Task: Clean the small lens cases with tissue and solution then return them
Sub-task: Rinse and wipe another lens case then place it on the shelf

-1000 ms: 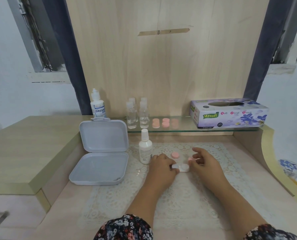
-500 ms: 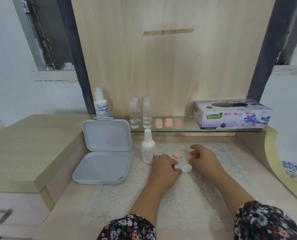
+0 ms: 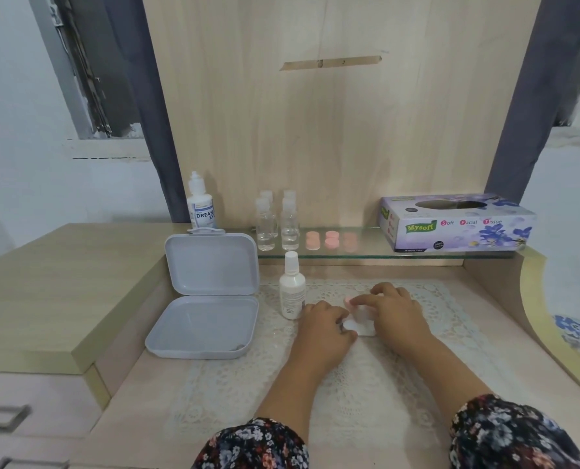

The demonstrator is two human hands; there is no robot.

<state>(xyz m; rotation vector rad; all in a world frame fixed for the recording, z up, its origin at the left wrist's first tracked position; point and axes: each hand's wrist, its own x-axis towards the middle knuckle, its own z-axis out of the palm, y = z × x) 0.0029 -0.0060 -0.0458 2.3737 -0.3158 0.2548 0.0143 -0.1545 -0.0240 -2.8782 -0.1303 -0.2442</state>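
- The left hand (image 3: 326,328) rests on the lace mat (image 3: 366,377) with its fingers curled against the left end of the white lens case (image 3: 361,324), holding it down.
- The right hand (image 3: 395,316) lies over the right end of the same case; its fingertips pinch a pink cap (image 3: 349,301) just above the case. How much of the case it grips is hidden.
- The lens case sits on the mat between the two hands, near the middle of the desk (image 3: 119,418).
- A white spray bottle (image 3: 292,289) stands upright just left of the left hand, on the mat's far left corner.
- An open grey plastic box (image 3: 204,296) lies left of the bottle, its lid propped upright.
- On the glass shelf (image 3: 366,253) behind: a solution bottle (image 3: 200,206) labelled "DREAM EYE", four small clear bottles (image 3: 276,221), three pink caps (image 3: 331,239) in a row, and a "Mysoft" facial tissue box (image 3: 457,223) at the right end.
- Floral sleeves (image 3: 255,445) cover both forearms at the bottom edge.
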